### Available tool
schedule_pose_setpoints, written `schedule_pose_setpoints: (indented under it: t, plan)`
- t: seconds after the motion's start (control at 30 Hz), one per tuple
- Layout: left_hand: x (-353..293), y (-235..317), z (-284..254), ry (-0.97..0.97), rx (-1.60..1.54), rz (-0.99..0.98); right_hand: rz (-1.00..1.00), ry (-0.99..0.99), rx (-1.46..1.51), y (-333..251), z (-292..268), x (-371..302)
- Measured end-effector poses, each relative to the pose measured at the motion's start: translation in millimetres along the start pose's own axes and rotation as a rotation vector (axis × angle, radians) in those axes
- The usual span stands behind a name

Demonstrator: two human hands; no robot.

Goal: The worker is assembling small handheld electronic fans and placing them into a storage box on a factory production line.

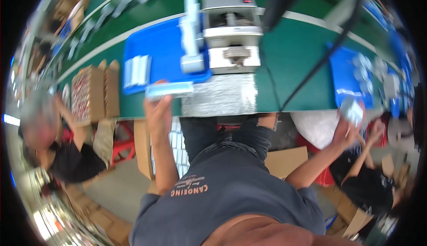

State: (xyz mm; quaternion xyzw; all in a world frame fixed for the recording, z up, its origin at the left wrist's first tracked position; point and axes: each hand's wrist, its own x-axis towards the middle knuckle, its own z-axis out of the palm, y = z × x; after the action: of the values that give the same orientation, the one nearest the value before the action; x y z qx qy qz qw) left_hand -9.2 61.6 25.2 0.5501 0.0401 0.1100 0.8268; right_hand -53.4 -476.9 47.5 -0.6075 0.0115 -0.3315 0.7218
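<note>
In my left hand I grip a slim light-blue box at its left end, level above the table's front edge. My right hand, out to the right, is closed around a pale blue piece with a whitish face; motion blur hides its exact kind. Beyond my left hand lies a blue tray with several light-blue boxes side by side and a line of pale blue pieces along its right side. My right hand is beside another blue tray holding several pale rounded pieces.
A grey-white tabletop machine stands behind a silver sheet on the green table. A black cable crosses at right. Cartons stand at left. Below the edge, a carton holds packed boxes. Co-workers sit on both sides.
</note>
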Motion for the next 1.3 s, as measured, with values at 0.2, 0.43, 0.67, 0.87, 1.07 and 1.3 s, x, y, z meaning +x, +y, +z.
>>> schedule_pose_setpoints:
  t: [0.2,0.43,0.67,0.87,1.07,1.3]
  plan:
    - [-7,7,52,-0.026,-0.436,-0.38,0.278,-0.799,0.239,-2,157,-90]
    - [11,12,69,0.006,-0.375,-0.242,0.477,-0.873,-0.102,21,267,-86]
    - [6,14,70,-0.013,-0.315,-0.071,0.117,-0.77,-0.541,21,298,-88]
    - [4,9,69,-0.046,-0.212,0.019,0.128,-0.758,-0.577,20,307,-90]
    - [2,3,72,-0.035,-0.102,0.11,0.16,-0.856,-0.463,18,305,-93]
    - [2,-10,74,-0.108,0.131,0.186,-0.334,-0.77,-0.634,59,295,-114]
